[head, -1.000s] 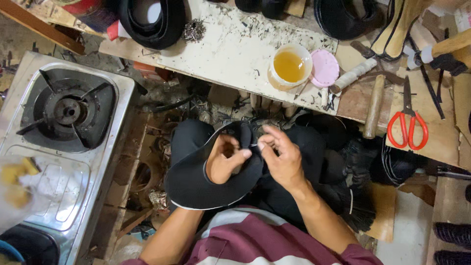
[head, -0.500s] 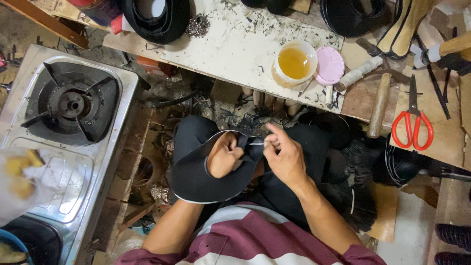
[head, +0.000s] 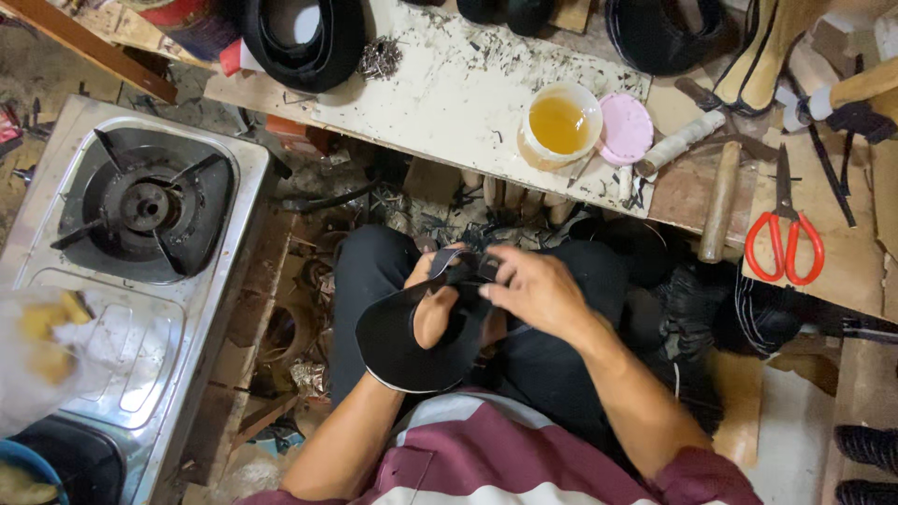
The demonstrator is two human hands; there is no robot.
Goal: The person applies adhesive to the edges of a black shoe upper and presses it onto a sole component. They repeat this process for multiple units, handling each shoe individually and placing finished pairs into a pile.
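A black sandal sole (head: 398, 348) with a strap lies over my lap. My left hand (head: 436, 309) is tucked under the strap and holds the sole from inside. My right hand (head: 535, 292) pinches the strap at the front of the sole, fingers closed on it. Both hands meet just above my knees, below the edge of the white workbench (head: 449, 103).
On the bench stand a tub of yellow glue (head: 559, 124), a pink lid (head: 625, 128) and a hammer (head: 718, 201). Red scissors (head: 784, 245) lie at the right. A gas stove (head: 131, 234) stands at my left. More black soles (head: 304, 42) sit at the back.
The sole has tilted and shifted slightly right on my lap. My right hand has moved down over the strap, and my left hand has slid further under it.
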